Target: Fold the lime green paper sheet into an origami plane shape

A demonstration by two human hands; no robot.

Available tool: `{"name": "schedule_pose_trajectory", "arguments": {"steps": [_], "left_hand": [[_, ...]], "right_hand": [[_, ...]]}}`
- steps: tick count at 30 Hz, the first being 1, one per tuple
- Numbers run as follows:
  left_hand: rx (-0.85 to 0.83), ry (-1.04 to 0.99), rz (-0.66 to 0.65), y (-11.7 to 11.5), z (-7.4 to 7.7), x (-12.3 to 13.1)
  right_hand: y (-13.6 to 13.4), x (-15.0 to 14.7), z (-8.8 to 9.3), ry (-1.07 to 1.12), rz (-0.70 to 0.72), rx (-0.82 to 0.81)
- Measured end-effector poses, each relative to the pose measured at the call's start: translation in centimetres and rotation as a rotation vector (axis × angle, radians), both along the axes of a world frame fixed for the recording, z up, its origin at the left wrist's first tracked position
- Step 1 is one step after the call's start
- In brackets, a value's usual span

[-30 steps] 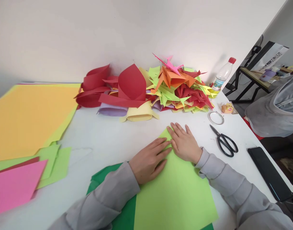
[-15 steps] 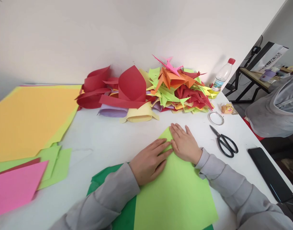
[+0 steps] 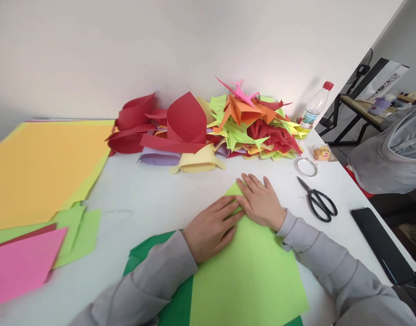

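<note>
A sheet of light green paper [image 3: 245, 276] lies in front of me, its far corner covered by my hands. Fingers stretched, my left hand [image 3: 213, 228] rests flat on the sheet's left edge. My right hand [image 3: 261, 201] presses flat near the far tip, its thumb close to the left fingertips. Under the sheet, dark green paper [image 3: 176, 299] shows at the lower left and along the bottom right. Black-handled scissors [image 3: 317, 199] lie to the right of my right hand, with a roll of tape [image 3: 306, 167] beyond them.
Folded red paper shapes [image 3: 186, 120] and a heap of coloured paper stars [image 3: 255, 122] line the wall. Yellow-orange sheets [image 3: 51, 172] and a pink sheet [image 3: 24, 267] lie left. A bottle [image 3: 313, 108], a wrapped snack [image 3: 322, 153] and a black phone [image 3: 381, 244] are on the right.
My right hand has shifted very slightly left along the sheet's far corner, its thumb now nearer the left fingers. The left hand stays in place, and the view moves a little.
</note>
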State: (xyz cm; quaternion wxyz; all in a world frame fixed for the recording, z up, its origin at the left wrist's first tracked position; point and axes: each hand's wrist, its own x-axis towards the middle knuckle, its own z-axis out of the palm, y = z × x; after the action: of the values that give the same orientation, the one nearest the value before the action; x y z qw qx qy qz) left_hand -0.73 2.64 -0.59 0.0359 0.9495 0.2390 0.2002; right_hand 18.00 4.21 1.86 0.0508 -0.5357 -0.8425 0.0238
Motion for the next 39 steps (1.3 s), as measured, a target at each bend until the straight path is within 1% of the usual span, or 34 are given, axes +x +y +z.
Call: {"name": "schedule_pose_trajectory", "arguments": {"steps": [4, 9, 15, 18, 23, 26, 32, 39], "left_hand": [[-0.025, 0.008, -0.005, 0.0, -0.4, -0.1], [-0.035, 0.002, -0.002, 0.0, -0.8, -0.2], [-0.023, 0.012, 0.004, 0.0, -1.2, -0.2], [-0.018, 0.015, 0.006, 0.1, -1.0, -0.2], [0.0, 0.023, 0.001, 0.1, -0.1, 0.0], [0.014, -0.001, 0.003, 0.1, 0.0, 0.1], [0.028, -0.022, 0.007, 0.1, -0.3, 0.0], [0.031, -0.017, 0.012, 0.1, -0.5, 0.0]], "right_hand": [[0.1, -0.3, 0.1, 0.008, -0.034, -0.003], [0.6, -0.6, -0.1, 0.006, -0.071, -0.015], [0.9, -0.3, -0.7, -0.001, -0.066, -0.016], [0.9, -0.1, -0.9, -0.011, -0.056, -0.004], [0.6, 0.2, -0.9, -0.026, -0.046, 0.027], [0.2, 0.7, -0.8, -0.031, -0.04, 0.038], [-1.4, 2.5, -0.7, -0.06, -0.034, 0.058], [-4.5, 5.6, -0.6, -0.138, -0.055, 0.069]]}}
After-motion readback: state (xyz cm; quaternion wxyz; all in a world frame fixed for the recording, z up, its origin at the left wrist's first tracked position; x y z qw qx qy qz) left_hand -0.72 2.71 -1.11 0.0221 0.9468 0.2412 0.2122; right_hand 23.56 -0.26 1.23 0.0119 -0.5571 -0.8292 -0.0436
